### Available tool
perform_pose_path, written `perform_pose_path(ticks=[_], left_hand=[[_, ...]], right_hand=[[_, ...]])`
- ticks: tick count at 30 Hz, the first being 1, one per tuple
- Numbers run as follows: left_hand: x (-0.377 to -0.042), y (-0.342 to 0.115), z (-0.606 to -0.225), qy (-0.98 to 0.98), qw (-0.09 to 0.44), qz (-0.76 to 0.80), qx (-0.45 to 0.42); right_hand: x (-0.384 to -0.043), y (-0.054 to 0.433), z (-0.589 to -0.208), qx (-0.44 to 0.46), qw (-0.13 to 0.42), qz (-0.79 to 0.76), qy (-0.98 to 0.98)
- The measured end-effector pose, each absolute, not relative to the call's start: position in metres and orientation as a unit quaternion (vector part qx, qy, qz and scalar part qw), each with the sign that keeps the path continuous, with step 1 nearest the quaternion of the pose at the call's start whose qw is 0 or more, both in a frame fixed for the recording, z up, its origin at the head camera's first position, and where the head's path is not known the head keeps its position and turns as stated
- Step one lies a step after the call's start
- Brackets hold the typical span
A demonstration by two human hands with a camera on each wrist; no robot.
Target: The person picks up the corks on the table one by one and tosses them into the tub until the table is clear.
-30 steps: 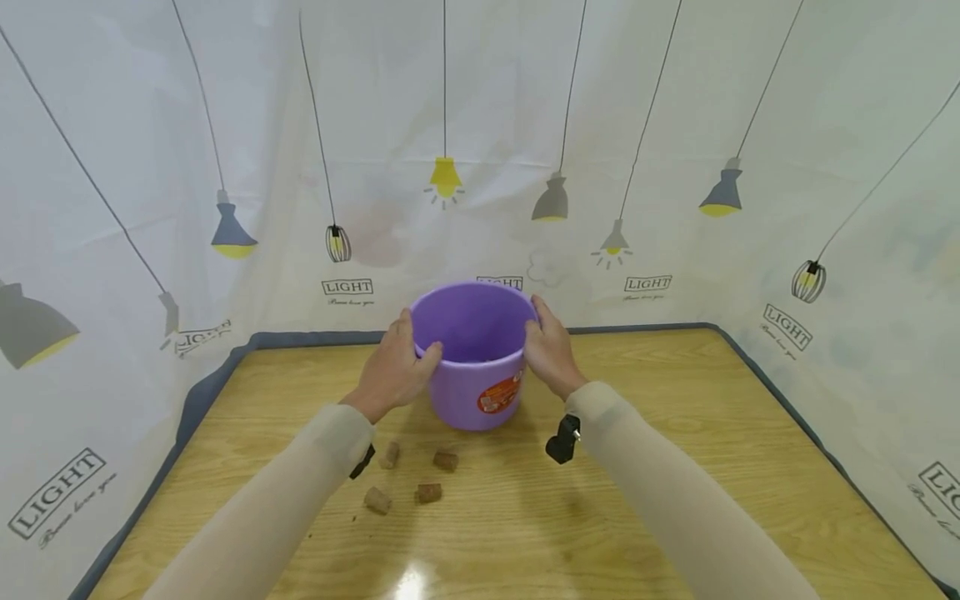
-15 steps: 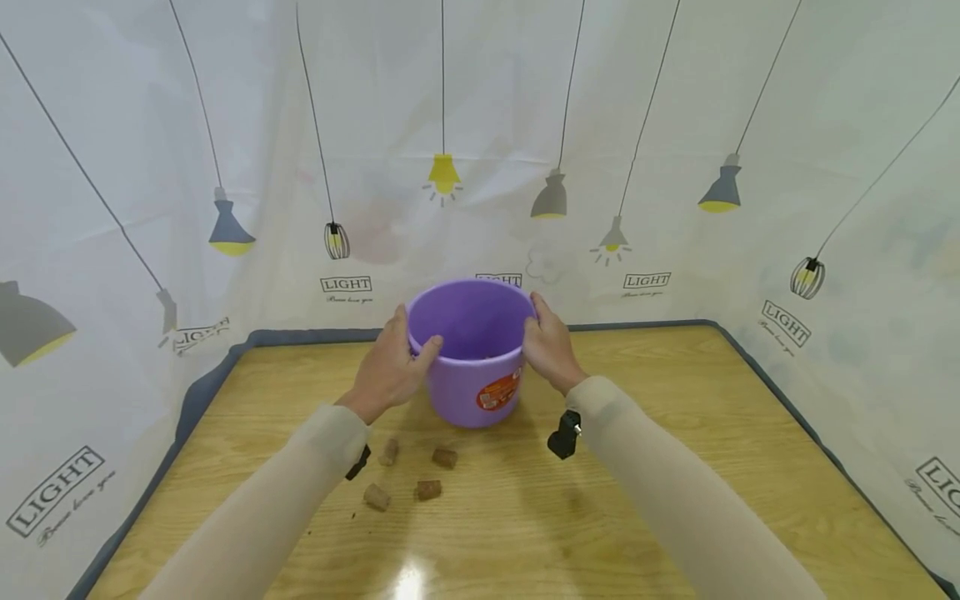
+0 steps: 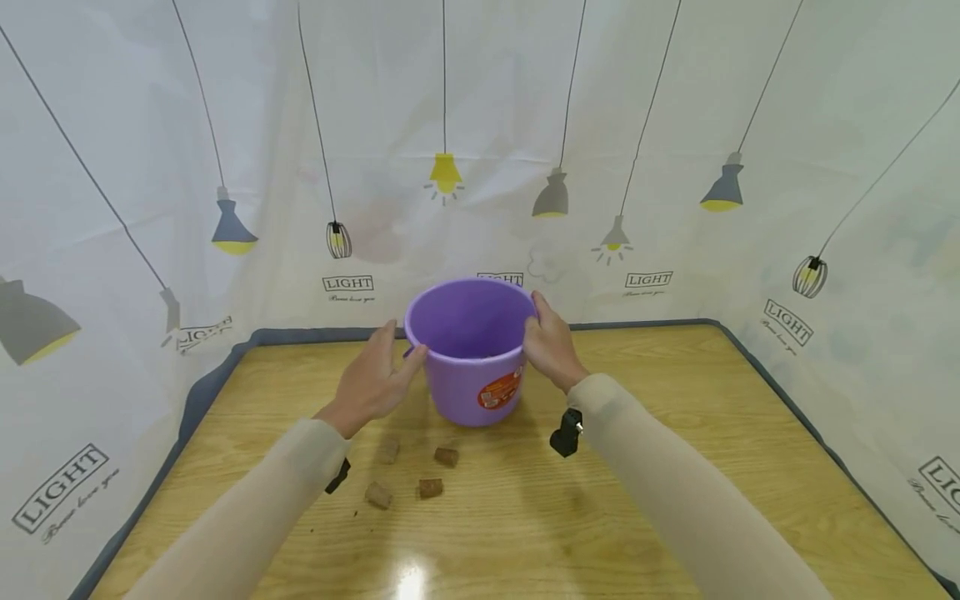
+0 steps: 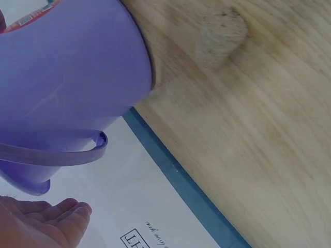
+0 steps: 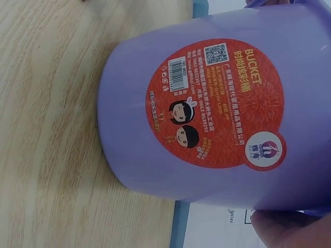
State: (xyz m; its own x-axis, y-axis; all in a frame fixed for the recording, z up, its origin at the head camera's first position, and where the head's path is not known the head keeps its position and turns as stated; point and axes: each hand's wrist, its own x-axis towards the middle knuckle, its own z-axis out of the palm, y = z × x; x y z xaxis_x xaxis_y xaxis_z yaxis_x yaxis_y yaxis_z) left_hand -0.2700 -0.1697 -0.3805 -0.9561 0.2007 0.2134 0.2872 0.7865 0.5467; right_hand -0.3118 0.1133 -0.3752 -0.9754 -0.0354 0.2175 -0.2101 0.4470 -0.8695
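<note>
A purple bucket (image 3: 461, 392) stands upright on the wooden table, a round red label (image 5: 217, 103) on its near side. My right hand (image 3: 552, 346) grips the rim at the right, thumb over the edge and fingers outside. Beside the left of the rim is my left hand (image 3: 367, 383), fingers extended and thumb tip right at the edge. In the left wrist view its loosely bent fingers (image 4: 67, 219) are apart from the bucket, below the purple handle (image 4: 67, 155). Several cork stoppers lie in front of the bucket, including a dark one (image 3: 446, 457) and a pale one (image 3: 378, 496).
A white cloth (image 3: 480, 100) printed with hanging lamps surrounds the table (image 3: 675, 467) at the back and sides. Its blue border (image 3: 322, 336) runs along the table's edge. Small dark crumbs lie near the corks.
My left hand has let go of the bucket's rim and drawn away to the left, thumb coming off the inside. The right hand keeps its grip, and the bucket stays nearly in place.
</note>
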Motion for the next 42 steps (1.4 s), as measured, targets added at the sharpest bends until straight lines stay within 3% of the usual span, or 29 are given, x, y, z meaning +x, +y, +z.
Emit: perform_pose_path(ticks=[24,42], left_hand=[[-0.247,-0.196,-0.391,-0.956,0.107,-0.213,-0.171],[-0.238,-0.203,-0.407,-0.959,0.027,-0.142,-0.244]], right_hand=[[-0.311,0.114,-0.373,0.07,0.084,0.508,-0.855],[-0.312,0.114,-0.374,0.071,0.077,0.51,-0.854]])
